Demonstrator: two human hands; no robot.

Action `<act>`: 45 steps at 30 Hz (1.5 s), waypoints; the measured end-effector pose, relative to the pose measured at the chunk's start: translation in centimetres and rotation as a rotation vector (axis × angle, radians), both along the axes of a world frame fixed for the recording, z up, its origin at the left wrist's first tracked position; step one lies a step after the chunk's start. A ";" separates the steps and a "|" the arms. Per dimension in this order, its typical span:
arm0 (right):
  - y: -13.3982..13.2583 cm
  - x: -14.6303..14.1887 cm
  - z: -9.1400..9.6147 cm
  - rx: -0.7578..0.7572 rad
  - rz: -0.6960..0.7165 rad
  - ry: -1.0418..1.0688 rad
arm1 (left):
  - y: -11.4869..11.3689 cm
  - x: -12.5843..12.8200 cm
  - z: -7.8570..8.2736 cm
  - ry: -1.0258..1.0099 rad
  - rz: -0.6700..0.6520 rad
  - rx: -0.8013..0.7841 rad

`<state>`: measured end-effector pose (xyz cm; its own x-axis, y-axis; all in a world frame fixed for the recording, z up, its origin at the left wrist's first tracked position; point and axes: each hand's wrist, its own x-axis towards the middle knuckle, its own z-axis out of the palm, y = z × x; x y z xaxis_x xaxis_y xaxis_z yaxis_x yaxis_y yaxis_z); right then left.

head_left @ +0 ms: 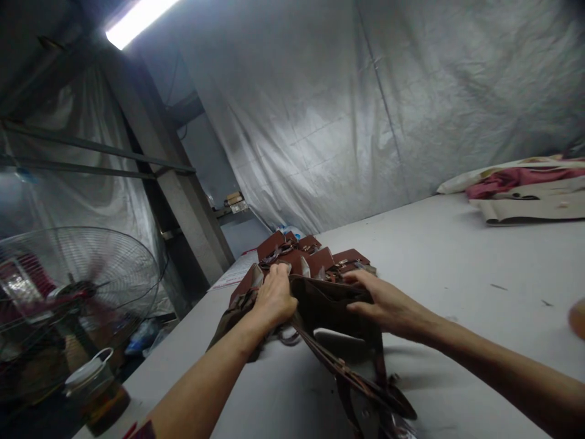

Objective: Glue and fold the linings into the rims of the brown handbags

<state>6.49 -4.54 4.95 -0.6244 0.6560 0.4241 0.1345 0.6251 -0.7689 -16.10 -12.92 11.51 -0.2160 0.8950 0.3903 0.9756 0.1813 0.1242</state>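
A dark olive-brown bag (pixel 326 302) with brown trim and straps is tilted above the white table, its mouth spread wide so the lining shows. My left hand (pixel 274 296) is closed on its left rim, fingers pointing away from me and partly hidden behind the edge. On the opposite rim, my right hand (pixel 388 305) grips with the thumb apart from the fingers. The straps and metal fittings (pixel 365 390) hang toward me and are blurred. Just beyond my hands lie several similar bags with brown flaps (pixel 299 259), bunched together; another dark bag (pixel 235 320) is beside my left wrist.
The white table (pixel 457 268) stretches to a silver sheet curtain (pixel 320 122). Folded cloth pieces (pixel 530 189) lie at the far right. A lidded jar of dark liquid (pixel 98 390) stands at the left, near a large caged fan (pixel 82 286). An orange-brown round object (pixel 578 318) is at the right edge.
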 end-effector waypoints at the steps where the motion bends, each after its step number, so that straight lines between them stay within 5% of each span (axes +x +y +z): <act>1: 0.5 -0.1 -0.3 -0.028 -0.009 0.010 | 0.0 0.4 0.2 0.052 -0.114 0.034; 5: 2.2 -0.6 -1.2 -0.142 0.035 0.083 | 0.2 1.0 0.8 0.166 -0.440 0.008; 11: 2.4 -0.8 -1.6 -0.259 0.137 0.153 | 1.1 0.9 0.8 0.208 -0.510 -0.054; 16: 2.5 -0.7 -1.4 -0.222 0.103 0.125 | 1.8 0.1 0.2 0.197 -0.455 -0.065; 25: 3.1 -1.5 -1.5 -0.105 -0.024 0.177 | 2.3 -1.6 -0.7 -0.139 -0.486 0.057; 37: 3.3 -3.2 -1.6 0.071 -0.171 0.190 | 1.6 -1.5 -1.0 -0.015 -0.229 0.126; 45: 3.1 -4.5 -1.6 0.400 -0.348 0.060 | 1.2 -1.2 -1.2 0.054 -0.084 0.125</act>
<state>1.97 -1.42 3.36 -0.3655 0.6000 0.7117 0.3495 0.7971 -0.4925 -17.25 -11.71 10.35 -0.1181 0.8529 0.5086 0.9925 0.0851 0.0879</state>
